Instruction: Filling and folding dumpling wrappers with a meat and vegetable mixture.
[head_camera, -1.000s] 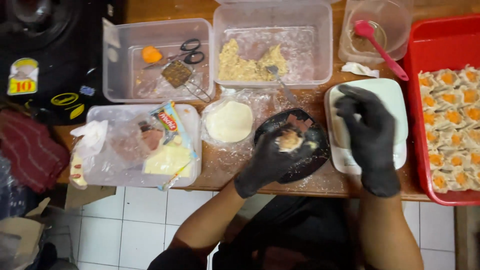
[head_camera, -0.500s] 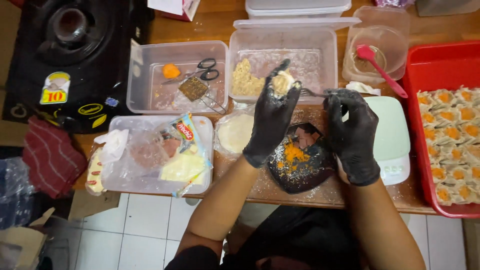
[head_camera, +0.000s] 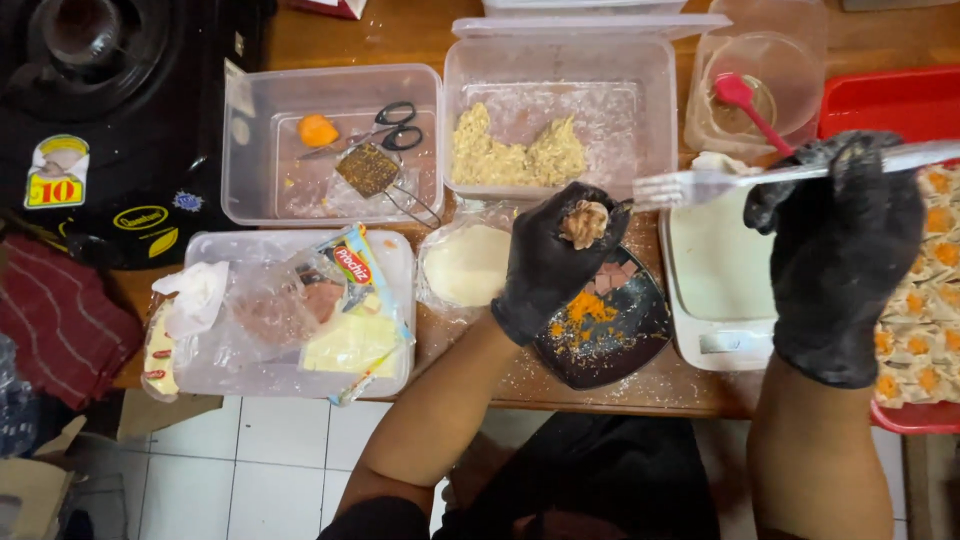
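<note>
**Filling a dumpling wrapper by hand**

Left hand (head_camera: 555, 262): gloved fingers curled around a partly filled dumpling (head_camera: 585, 222), held above the black plate (head_camera: 610, 325). Right hand (head_camera: 845, 255): fingers clamped on a clear plastic fork (head_camera: 700, 183), tines beside the dumpling. Step in hand appears to be pressing in filling; next likely calls for topping from the plate. Finished pieces fill the red tray (head_camera: 880, 100) on the counter (head_camera: 330, 40).
</note>
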